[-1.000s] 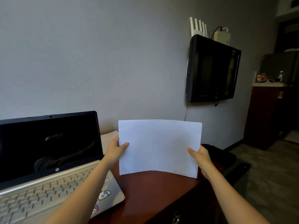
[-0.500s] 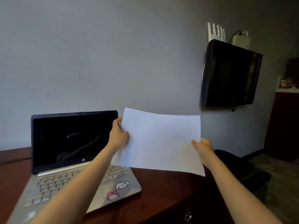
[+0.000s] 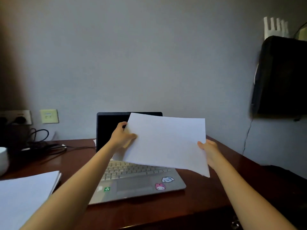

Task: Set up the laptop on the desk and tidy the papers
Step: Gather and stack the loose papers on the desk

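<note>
Head camera looks down on a dark wooden desk (image 3: pixel 207 195). An open silver laptop (image 3: pixel 132 180) sits at the middle of the desk, its dark screen facing the person. A white sheet of paper (image 3: pixel 166 143) is held tilted in the air above the keyboard, covering the right part of the screen. A stack of papers (image 3: pixel 25 193) lies at the desk's near left corner. The left hand (image 3: pixel 120 137) pinches the sheet's left edge, thumb on its front; the right hand (image 3: pixel 208 149) grips its right edge. Two cartoon stickers (image 3: pixel 167 179) sit on the palm rest, right of the touchpad.
</note>
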A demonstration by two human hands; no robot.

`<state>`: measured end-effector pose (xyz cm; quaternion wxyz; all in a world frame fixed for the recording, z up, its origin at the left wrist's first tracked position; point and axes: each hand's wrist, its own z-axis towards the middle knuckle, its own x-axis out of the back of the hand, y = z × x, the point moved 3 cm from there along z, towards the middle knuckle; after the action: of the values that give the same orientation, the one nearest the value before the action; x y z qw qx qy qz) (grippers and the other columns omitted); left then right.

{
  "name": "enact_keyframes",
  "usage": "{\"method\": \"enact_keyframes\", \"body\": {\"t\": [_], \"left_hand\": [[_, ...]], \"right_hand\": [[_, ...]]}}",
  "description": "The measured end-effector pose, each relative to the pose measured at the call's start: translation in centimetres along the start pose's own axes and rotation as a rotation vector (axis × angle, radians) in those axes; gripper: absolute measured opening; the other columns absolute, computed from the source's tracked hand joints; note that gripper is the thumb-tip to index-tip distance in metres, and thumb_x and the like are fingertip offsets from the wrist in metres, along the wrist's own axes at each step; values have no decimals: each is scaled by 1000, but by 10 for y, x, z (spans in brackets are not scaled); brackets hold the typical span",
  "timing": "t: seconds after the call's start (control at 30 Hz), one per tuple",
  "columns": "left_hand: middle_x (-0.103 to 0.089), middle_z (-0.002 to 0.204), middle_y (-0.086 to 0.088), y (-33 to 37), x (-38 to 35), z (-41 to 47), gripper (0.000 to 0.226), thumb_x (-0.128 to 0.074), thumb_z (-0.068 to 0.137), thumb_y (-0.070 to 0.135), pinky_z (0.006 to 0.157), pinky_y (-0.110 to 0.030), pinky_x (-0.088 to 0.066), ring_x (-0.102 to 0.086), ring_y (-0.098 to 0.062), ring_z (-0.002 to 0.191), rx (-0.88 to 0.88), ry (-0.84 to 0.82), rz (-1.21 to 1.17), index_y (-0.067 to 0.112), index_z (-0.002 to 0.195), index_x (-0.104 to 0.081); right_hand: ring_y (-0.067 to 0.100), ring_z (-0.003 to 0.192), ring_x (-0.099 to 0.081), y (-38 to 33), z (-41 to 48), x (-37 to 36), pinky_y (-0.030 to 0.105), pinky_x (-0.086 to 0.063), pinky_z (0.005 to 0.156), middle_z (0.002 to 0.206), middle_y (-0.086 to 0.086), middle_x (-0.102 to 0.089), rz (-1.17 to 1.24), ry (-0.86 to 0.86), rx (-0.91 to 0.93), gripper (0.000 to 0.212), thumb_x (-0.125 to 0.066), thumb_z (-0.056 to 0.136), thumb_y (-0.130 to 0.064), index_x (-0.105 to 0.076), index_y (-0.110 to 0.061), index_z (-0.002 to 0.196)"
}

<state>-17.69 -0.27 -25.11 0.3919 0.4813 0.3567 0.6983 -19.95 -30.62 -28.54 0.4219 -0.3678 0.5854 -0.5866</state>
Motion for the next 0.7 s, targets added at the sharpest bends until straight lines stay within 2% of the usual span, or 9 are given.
{"method": "enact_keyframes", "body": {"t": [0.07,0.17,0.27,0.4,0.5,0.6,0.63,0.7], "left_hand": [[-46,137,-14,-11,23,-7,73,-68,83,10,91,-31,-40,-49,-29,120,26,26,24,9,144,-28],[-46,138,-14,-29,59,-21,71,-67,84,9,89,-29,-40,-49,-29,122,82,61,40,7,145,-30],[-50,134,-16,-46,95,-41,66,-66,84,6,87,-30,-41,-53,-31,117,131,105,47,5,142,-35],[-54,116,-7,-65,141,-70,52,-61,86,0,82,-28,-39,-51,-21,99,156,155,69,-1,135,-43],[-55,116,-5,-78,175,-85,51,-60,88,0,81,-27,-38,-50,-16,93,169,210,77,0,136,-43],[-58,98,1,-84,204,-100,46,-57,89,-1,79,-27,-36,-48,-14,84,182,265,83,3,133,-46],[-58,97,1,-87,215,-104,46,-58,89,-1,79,-27,-36,-49,-16,86,194,278,96,4,133,-46],[-59,117,-7,-93,238,-112,52,-61,87,3,83,-30,-39,-52,-20,93,212,300,117,8,136,-44]], "right_hand": [[29,87,-55,1,-7,-22,32,-45,71,102,17,-60,8,-61,2,28,-46,93,5,-53,9,120],[28,89,-55,6,-19,-56,34,-44,77,110,20,-59,24,-161,-3,32,-43,94,6,-52,7,124],[28,83,-56,10,-31,-91,30,-44,69,110,19,-57,18,-247,7,31,-43,94,6,-52,6,123],[28,97,-53,15,-52,-143,41,-45,88,125,22,-56,-23,-340,4,29,-45,96,2,-52,2,124],[34,107,-56,20,-70,-179,41,-44,90,126,20,-56,-38,-400,-4,31,-44,96,0,-50,2,126],[37,113,-55,24,-88,-210,40,-44,87,126,20,-56,-58,-439,11,30,-44,97,0,-50,3,126],[37,113,-55,24,-94,-220,39,-44,87,126,21,-56,-58,-452,11,30,-44,97,0,-50,3,126],[37,109,-56,25,-105,-241,40,-44,88,125,21,-57,-51,-486,4,29,-44,96,1,-51,4,124]]}}
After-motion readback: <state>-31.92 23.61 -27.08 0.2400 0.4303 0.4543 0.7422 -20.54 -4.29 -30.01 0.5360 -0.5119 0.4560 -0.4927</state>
